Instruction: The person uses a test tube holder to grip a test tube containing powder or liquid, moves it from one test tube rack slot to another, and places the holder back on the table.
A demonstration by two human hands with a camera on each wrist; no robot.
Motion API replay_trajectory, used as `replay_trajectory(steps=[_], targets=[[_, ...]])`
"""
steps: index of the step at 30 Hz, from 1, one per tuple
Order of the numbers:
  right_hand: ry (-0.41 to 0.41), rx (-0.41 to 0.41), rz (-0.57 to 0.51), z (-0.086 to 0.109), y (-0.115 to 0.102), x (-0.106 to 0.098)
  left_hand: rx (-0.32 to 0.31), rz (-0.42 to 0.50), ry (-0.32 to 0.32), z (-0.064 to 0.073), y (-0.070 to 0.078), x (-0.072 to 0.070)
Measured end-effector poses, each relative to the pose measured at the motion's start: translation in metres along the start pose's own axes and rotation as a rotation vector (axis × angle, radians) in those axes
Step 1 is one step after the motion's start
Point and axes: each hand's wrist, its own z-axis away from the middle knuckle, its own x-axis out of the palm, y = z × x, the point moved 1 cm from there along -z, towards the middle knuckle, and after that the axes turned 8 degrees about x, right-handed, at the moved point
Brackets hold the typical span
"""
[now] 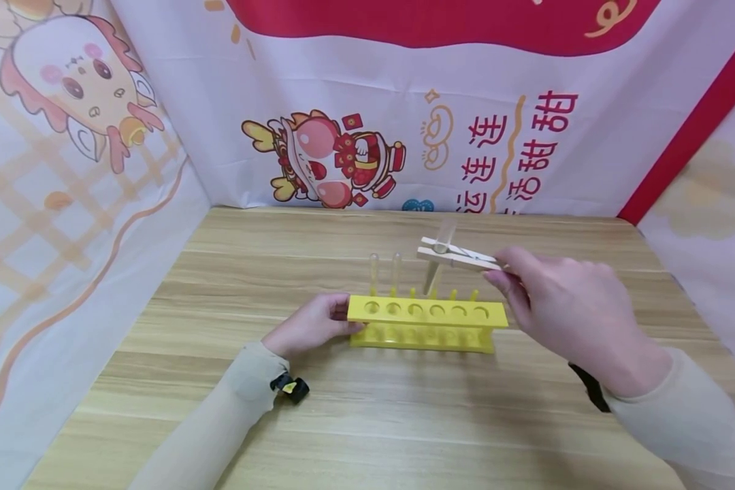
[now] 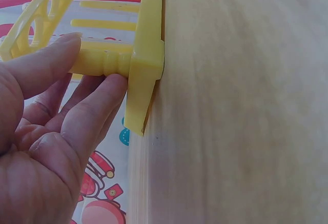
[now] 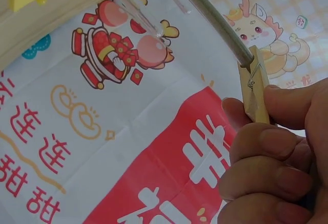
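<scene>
My right hand pinches the rear of a wooden test tube holder. The holder's front grips a test tube, tilted, its top part clear and its lower part filled with something tan. That tube hangs just above and behind a yellow test tube rack. Two clear test tubes stand upside down on the rack's back pegs at the left. My left hand holds the rack's left end; in the left wrist view, thumb and fingers close around its end post.
The rack stands on a wood-grain table. A white cloth backdrop with red print and cartoon figures rises behind the table's far edge. More printed cloth hangs along the left side.
</scene>
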Motion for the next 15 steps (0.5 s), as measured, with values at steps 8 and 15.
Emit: replay_trajectory(steps=[8,15], targets=[[0.001,-0.005,0.006,-0.0016,-0.001,-0.0046,0.008,0.012,0.003,0.0006,-0.0006,0.0004],[0.002,-0.012,0.001,-0.0039,-0.0017,-0.0067,0.015,-0.01,0.001,-0.0011,-0.0011,0.0007]])
